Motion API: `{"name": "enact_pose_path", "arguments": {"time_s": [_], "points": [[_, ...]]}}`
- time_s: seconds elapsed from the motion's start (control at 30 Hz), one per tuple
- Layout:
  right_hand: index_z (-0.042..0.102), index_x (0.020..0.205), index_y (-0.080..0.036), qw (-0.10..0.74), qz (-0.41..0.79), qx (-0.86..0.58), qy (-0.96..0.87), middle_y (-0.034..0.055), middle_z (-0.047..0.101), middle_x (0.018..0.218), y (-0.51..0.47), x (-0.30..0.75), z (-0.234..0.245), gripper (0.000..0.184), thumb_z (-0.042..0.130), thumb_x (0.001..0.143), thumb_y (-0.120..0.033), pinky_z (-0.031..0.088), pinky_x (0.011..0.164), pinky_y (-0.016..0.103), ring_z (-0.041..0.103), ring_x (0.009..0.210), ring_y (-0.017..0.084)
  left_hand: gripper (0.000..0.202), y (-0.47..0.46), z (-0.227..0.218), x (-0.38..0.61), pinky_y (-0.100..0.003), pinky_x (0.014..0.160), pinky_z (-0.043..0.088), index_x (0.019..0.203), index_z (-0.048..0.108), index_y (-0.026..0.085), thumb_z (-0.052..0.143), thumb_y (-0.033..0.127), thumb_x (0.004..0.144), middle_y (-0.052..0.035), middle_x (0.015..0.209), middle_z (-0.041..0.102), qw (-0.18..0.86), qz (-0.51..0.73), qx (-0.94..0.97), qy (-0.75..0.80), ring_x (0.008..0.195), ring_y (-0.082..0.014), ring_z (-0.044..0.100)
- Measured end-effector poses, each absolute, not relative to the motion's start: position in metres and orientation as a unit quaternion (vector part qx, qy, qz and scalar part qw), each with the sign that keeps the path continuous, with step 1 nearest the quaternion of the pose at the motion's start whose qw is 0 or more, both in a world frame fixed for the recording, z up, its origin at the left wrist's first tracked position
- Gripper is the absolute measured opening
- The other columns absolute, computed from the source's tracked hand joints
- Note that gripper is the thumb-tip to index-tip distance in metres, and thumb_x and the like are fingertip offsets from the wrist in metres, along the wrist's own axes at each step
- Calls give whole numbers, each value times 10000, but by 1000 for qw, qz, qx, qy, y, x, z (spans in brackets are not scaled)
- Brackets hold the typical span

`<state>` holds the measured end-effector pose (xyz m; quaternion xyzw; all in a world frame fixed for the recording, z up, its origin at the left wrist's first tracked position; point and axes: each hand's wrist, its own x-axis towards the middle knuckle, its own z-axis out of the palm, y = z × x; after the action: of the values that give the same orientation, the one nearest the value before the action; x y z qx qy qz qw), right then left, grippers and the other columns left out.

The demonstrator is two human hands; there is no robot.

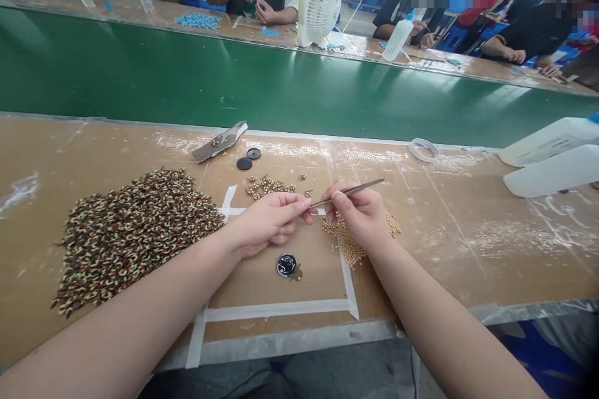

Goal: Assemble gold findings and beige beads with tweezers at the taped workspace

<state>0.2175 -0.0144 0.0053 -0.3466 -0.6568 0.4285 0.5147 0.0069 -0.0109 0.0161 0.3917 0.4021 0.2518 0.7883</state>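
Note:
My right hand (359, 215) grips metal tweezers (349, 191), whose tips point left toward my left hand (271, 221). The left hand's fingers are pinched together at the tweezer tips, on something too small to make out. Both hands hover over a taped square (281, 310) on the brown table. A heap of small beige beads (349, 248) lies under my right hand. A large pile of dark, cream and red small parts (131, 230) lies to the left. A few finished-looking small parts (271, 187) sit beyond my left hand. A small black round cap (286, 265) lies near my wrists.
Two black discs (248, 159) and a metal scoop (219, 142) lie at the table's far side, a tape ring (424, 149) to the right, white plastic containers (552, 156) at far right. A green conveyor belt (234, 81) runs behind. Other people work across it near a white fan (319, 0).

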Motion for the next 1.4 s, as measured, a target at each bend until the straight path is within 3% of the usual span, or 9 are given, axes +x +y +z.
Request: {"name": "enact_pose_path", "arguments": {"time_s": [0.2, 0.4, 0.83, 1.0, 1.13, 1.2, 1.27, 1.33, 1.4], "points": [[717, 890, -211, 527, 424, -366, -639, -12, 640, 683, -16, 217, 6, 229, 659, 1008, -398, 478, 482, 271, 585, 521, 108, 305, -9, 13, 5, -196, 426, 98, 845, 671, 170, 730, 458, 926, 85, 557, 293, 789, 242, 402, 396, 470, -51, 138], [707, 887, -220, 548, 380, -385, -638, -6, 649, 695, -18, 218, 4, 233, 638, 1019, -398, 487, 511, 302, 598, 532, 122, 281, -8, 17, 6, -209, 424, 70, 843, 689, 159, 760, 426, 900, 73, 576, 352, 799, 245, 379, 397, 473, -45, 113], [707, 865, -228, 527, 362, -372, -673, -5, 633, 670, -19, 218, 5, 241, 624, 1026, -386, 466, 521, 313, 570, 537, 130, 275, -11, 20, 7, -207, 435, 87, 842, 686, 166, 726, 425, 924, 98, 516, 275, 792, 229, 390, 409, 466, -60, 112], [711, 848, -233, 522, 341, -359, -694, -6, 609, 644, -20, 219, 6, 236, 612, 1034, -338, 457, 560, 335, 572, 568, 146, 250, -13, 20, 8, -218, 439, 88, 857, 689, 158, 703, 390, 948, 81, 540, 357, 789, 234, 394, 409, 469, -60, 130], [706, 825, -223, 522, 345, -350, -698, -4, 592, 642, -21, 220, 8, 242, 611, 1035, -294, 434, 564, 328, 563, 581, 149, 247, -15, 22, 10, -232, 453, 106, 902, 698, 162, 656, 396, 971, 24, 663, 536, 770, 227, 426, 417, 476, -61, 166], [696, 800, -217, 526, 355, -359, -684, -2, 591, 640, -22, 220, 8, 262, 615, 1033, -303, 430, 555, 324, 563, 574, 150, 337, -13, 25, 7, -242, 458, 157, 944, 720, 172, 581, 474, 1002, -21, 770, 635, 726, 218, 489, 431, 480, -69, 212], [695, 791, -214, 525, 370, -367, -673, -6, 590, 625, -23, 220, 7, 275, 616, 1034, -315, 424, 538, 316, 553, 547, 145, 394, -10, 31, -2, -257, 500, 279, 978, 741, 197, 526, 525, 1017, -54, 888, 707, 607, 218, 607, 464, 527, -97, 373], [703, 807, -212, 507, 393, -366, -674, -12, 591, 613, -23, 219, 5, 269, 612, 1037, -318, 411, 515, 303, 541, 519, 135, 339, -4, 39, -19, -295, 620, 397, 1013, 746, 223, 542, 494, 1010, -72, 1000, 742, 396, 203, 731, 518, 710, -165, 571], [702, 815, -208, 473, 428, -349, -687, -16, 596, 617, -23, 217, 3, 267, 605, 1040, -315, 407, 502, 287, 535, 509, 125, 268, 3, 47, -43, -350, 682, 427, 1062, 733, 218, 550, 402, 996, -113, 1088, 737, 155, 136, 778, 594, 840, -247, 645]]}}
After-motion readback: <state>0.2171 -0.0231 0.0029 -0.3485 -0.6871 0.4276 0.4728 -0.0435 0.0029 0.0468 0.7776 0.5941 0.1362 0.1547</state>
